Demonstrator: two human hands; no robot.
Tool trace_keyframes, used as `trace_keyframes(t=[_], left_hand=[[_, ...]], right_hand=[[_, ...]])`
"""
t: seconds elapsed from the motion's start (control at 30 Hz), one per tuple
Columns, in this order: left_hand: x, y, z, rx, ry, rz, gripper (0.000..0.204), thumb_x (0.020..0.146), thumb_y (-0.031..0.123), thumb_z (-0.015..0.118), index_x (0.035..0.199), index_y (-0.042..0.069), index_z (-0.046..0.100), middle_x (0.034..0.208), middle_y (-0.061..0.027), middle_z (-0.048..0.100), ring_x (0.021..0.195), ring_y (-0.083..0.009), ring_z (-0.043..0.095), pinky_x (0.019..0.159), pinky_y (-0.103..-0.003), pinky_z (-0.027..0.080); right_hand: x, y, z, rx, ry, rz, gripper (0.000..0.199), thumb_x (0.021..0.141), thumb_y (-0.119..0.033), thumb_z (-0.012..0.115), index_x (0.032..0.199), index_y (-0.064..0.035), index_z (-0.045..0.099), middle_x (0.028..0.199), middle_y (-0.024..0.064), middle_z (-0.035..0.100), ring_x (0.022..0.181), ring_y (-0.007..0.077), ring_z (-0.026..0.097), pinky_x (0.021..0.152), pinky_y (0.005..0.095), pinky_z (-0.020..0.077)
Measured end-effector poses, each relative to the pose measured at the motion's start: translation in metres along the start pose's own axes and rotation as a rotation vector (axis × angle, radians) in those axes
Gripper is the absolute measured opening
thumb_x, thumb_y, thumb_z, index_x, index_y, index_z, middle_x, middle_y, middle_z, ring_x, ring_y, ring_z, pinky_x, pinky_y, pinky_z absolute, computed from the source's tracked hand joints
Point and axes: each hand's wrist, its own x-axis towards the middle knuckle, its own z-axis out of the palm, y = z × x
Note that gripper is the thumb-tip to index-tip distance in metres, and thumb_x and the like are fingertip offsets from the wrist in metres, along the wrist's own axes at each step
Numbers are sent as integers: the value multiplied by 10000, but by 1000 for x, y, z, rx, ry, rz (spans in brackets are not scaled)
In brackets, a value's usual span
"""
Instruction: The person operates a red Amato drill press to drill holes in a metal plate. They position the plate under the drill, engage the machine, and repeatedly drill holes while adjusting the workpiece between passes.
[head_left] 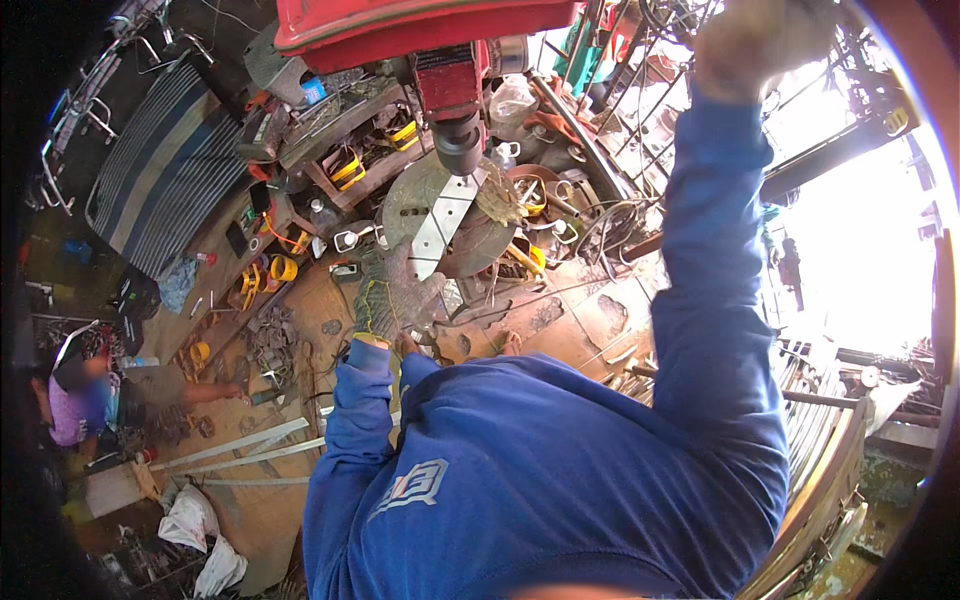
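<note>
Gloved in grey knit with a yellow cuff, the left hand [392, 300] presses flat, fingers spread, on the lower end of a pale steel bar [440, 225]. This flat, perforated strip lies across the round, rusty drill table [405, 205], its upper end directly beneath the dark chuck [459, 143] of the red drill press [420, 30]. Raised high in a blue sleeve, the right hand [750, 40] is blurred against the glare; whether it grips anything cannot be told. Yellow clamps [347, 168] fill a wooden shelf left of the table. Another person [85, 400] crouches at far left beside white angle bars [240, 445] on the floor.
</note>
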Motion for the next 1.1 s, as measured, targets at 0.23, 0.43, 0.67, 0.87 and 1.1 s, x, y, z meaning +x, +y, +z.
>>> trace_keyframes(t=[0.23, 0.43, 0.67, 0.87, 1.1], left_hand=[[8, -24, 28, -465, 1, 65, 697, 853, 193, 801, 1456, 29, 493, 1339, -125, 629, 1201, -243, 599, 1017, -388, 495], [20, -23, 5, -60, -66, 48, 694, 843, 296, 825, 1415, 29, 537, 1271, -158, 672, 1129, -281, 647, 976, -401, 521], [14, -16, -17, 29, -108, 138, 660, 847, 330, 819, 1382, 32, 574, 1180, -200, 705, 1058, -334, 684, 917, -428, 544], [30, -22, -31, 1, -105, 279, 764, 823, 366, 825, 1462, 63, 535, 1086, -196, 726, 939, -324, 707, 834, -430, 556], [44, -41, -38, 87, -200, 242, 786, 787, 459, 833, 1415, 68, 568, 1088, -223, 734, 960, -383, 720, 857, -479, 570]], right_hand=[[-218, -97, 72, 296, -415, 485, 538, 786, -252, 838, 1212, -20, 606, 1180, 200, 640, 1127, 337, 626, 966, 482, 512], [-295, -74, 146, -21, -635, 643, 755, 815, -390, 810, 1423, -48, 522, 1417, 199, 533, 1325, 423, 495, 1069, 609, 376], [-298, -112, 136, -114, -477, 697, 665, 806, -336, 793, 1352, -25, 575, 1302, 213, 568, 1220, 412, 566, 1032, 568, 408], [-295, -117, 137, -234, -514, 790, 767, 781, -295, 805, 1431, -9, 515, 1322, 221, 564, 1236, 404, 573, 1040, 507, 451], [-188, -100, 45, 489, 587, 531, 481, 985, -173, 641, 1425, -63, 482, 1286, 109, 574, 1163, 231, 581, 971, 392, 522]])
